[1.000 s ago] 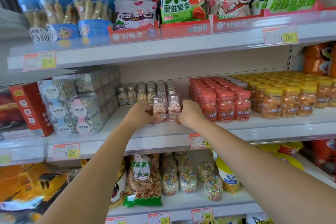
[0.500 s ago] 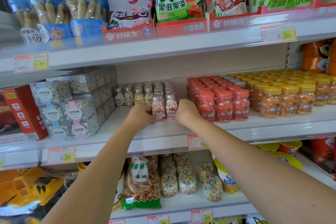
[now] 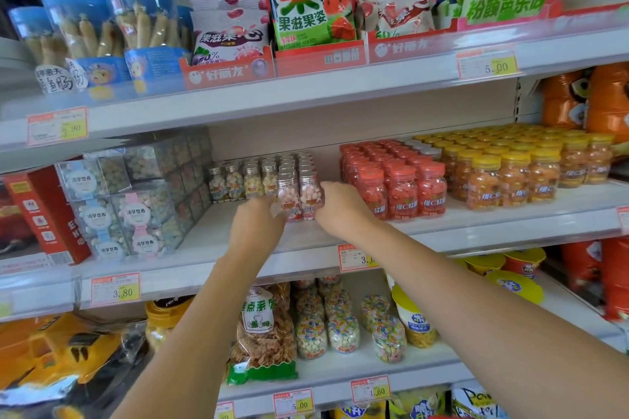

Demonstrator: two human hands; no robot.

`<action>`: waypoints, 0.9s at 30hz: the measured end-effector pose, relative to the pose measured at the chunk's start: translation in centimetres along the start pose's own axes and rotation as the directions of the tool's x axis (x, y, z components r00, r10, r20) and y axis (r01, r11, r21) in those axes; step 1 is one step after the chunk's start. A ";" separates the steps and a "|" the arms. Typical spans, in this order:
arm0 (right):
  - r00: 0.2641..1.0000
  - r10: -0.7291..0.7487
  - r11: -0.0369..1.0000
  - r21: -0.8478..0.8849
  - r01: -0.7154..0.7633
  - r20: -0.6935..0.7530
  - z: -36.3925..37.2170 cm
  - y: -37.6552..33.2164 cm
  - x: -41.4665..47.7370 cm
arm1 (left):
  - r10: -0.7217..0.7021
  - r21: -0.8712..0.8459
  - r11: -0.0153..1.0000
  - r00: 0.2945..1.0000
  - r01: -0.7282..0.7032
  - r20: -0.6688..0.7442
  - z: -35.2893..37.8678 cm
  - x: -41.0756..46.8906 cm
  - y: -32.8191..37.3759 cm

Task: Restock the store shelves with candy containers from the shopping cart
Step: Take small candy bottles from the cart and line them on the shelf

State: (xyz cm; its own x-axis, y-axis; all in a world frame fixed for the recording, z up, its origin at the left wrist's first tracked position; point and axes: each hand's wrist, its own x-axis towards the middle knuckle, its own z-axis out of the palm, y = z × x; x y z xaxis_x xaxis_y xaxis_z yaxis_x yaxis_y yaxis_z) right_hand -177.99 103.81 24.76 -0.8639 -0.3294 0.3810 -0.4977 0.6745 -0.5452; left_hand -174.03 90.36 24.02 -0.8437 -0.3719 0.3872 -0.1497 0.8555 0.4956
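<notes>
My left hand (image 3: 257, 226) and right hand (image 3: 343, 211) flank two pink bottles (image 3: 309, 194), which stand upright and touching on the middle shelf (image 3: 211, 248). My left fingers curl round the lower part of the left one. My right fingers and thumb wrap the side of the right one. The pair stands at the front of the rows of silver-capped bottles (image 3: 252, 177), between the clear boxes (image 3: 136, 207) and the red jars (image 3: 401, 187).

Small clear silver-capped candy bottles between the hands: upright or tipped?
Upright: both small clear silver-capped candy bottles stand with caps on top, at the front of their rows on the white middle shelf.
</notes>
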 end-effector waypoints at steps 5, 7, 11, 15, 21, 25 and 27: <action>0.977 -0.168 0.983 0.059 0.177 -0.132 -3.4 2.1 -6.8 | 0.268 -0.246 0.923 0.954 -0.295 -0.138 1.4 -8.5 2.0; 0.984 -0.138 0.990 0.014 0.140 -0.115 -4.5 4.6 -9.6 | 0.306 -0.327 0.889 0.947 -0.320 -0.097 2.9 -11.3 2.6; 0.999 0.040 0.999 -0.028 -0.040 -0.011 -5.9 11.3 -14.9 | 0.370 -0.406 0.855 0.928 -0.322 0.043 7.8 -15.9 4.0; 0.967 0.246 0.962 -0.141 -0.235 0.072 -5.6 20.7 -19.8 | 0.409 -0.465 0.843 0.883 -0.270 0.230 14.1 -20.2 6.3; 0.728 0.638 0.769 -0.237 -0.593 0.250 -5.3 34.9 -28.6 | 0.402 -0.413 0.896 0.689 -0.162 0.603 24.5 -25.8 9.3; 0.552 0.738 0.672 -0.350 -0.653 0.387 -4.3 42.0 -33.4 | 0.339 -0.285 0.941 0.483 -0.184 0.807 32.3 -28.6 10.2; 0.462 0.771 0.624 -0.378 -0.684 0.438 -3.4 44.6 -34.8 | 0.290 -0.209 0.947 0.363 -0.245 0.886 36.4 -29.5 10.1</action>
State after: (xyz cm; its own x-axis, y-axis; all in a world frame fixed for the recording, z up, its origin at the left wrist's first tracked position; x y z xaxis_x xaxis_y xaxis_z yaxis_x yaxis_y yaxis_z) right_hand -169.90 147.63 -10.31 -0.8171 0.0787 -0.5711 0.3093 0.8958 -0.3191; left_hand -169.38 123.07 -10.72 -0.8062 0.4317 -0.4045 0.1725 0.8256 0.5372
